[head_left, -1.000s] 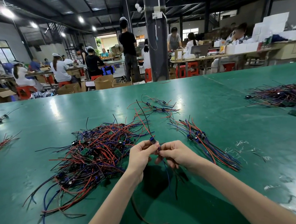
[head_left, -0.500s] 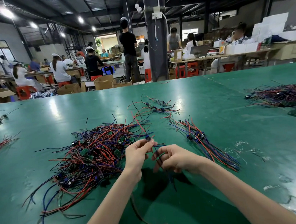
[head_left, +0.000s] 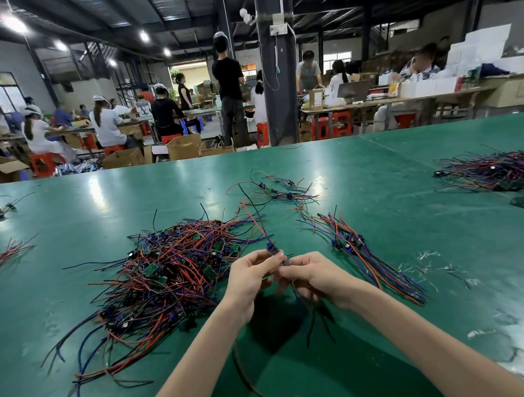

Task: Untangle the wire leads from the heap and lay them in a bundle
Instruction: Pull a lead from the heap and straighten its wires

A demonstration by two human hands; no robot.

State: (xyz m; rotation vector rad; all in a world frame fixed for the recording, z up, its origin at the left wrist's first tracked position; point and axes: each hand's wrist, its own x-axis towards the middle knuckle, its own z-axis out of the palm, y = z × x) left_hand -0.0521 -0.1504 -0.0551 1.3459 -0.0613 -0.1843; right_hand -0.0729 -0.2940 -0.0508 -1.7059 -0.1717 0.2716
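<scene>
A single wire lead, with a small blue component at its middle, is being held just above the green table, near its front and between the heap and the bundle. It is being pinched just below the component by the thumb and fingertips of the left hand. Its lower strands are being gripped by the curled fingers of the right hand, which is touching the left. Red and black strands are being led up and away from the component, while dark strands are being left hanging under the hands.

The tangled heap of red, blue and black leads with small green boards is lying just left of the hands. The laid-out bundle is lying just right of them, its strands roughly parallel. A smaller cluster of leads is lying farther back, and another pile is lying at the far right.
</scene>
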